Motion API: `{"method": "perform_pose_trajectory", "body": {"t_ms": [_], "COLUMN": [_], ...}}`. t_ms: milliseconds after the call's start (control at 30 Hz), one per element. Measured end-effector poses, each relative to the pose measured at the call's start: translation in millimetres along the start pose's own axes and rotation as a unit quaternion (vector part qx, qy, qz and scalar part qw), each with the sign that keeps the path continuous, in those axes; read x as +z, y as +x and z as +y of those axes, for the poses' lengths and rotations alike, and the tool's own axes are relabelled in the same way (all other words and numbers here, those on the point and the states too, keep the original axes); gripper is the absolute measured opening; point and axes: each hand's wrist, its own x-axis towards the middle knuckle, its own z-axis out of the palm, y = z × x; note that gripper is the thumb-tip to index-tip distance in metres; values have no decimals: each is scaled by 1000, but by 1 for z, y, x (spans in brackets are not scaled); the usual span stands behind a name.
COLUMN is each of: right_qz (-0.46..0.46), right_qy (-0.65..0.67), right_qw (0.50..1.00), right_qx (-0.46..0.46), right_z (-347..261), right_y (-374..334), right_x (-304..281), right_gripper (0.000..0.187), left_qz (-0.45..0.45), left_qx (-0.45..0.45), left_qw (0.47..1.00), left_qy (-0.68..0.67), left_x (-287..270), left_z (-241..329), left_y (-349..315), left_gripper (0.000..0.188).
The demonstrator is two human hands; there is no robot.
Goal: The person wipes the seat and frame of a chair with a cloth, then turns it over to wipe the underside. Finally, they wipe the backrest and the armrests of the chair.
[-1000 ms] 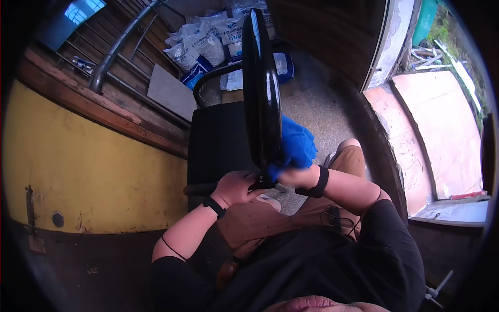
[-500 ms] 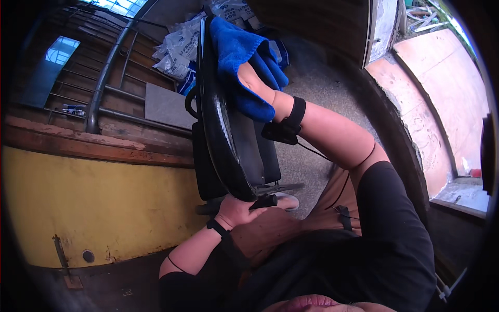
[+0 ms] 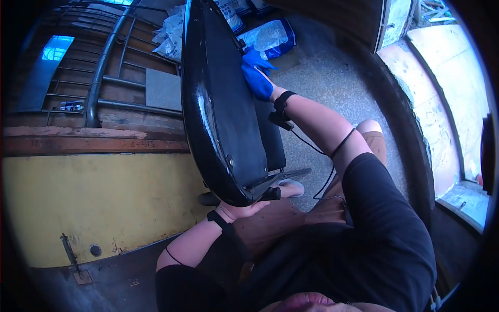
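Since half a second ago, the blue cloth [image 3: 257,78] has bunched smaller and slid behind the far edge of the glossy black chair shell [image 3: 221,99], which now tilts more steeply across the view.

Nearest the camera, the person's left hand [image 3: 243,209] cups the lower end of the shell from beneath, by the black bracket and knob [image 3: 270,193]; its fingers are largely hidden, so how tightly it grips cannot be told. A black band [image 3: 217,218] circles that wrist.

Farther out, the right arm stretches up along the shell's back side. The right hand [image 3: 265,86] is closed around the blue cloth, pressing it against the shell near its upper edge; a black band [image 3: 281,106] with a thin cable sits at the wrist.

Beyond, a yellow wall [image 3: 93,203] with a wooden ledge stands at the left, metal railings [image 3: 104,78] behind it, and white and blue sacks [image 3: 265,36] lie on the speckled floor [image 3: 332,73].
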Motion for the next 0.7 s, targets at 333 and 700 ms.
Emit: {"method": "perform_pose_trajectory", "body": {"t_ms": [333,700], "right_qz": [-100,-90], "right_qy": [-108,265], "right_qw": [988,931], "right_qx": [-39,234], "right_z": [-189,-303], "right_y": [-220,-264], "right_x": [41,42], "right_gripper": [23,29], "left_qz": [123,174], "left_qx": [9,-13], "left_qw": [989,981], "left_qy": [78,83], "left_x": [-19,-9], "left_z": [18,11], "left_y": [-11,-22], "left_gripper": [40,39]}}
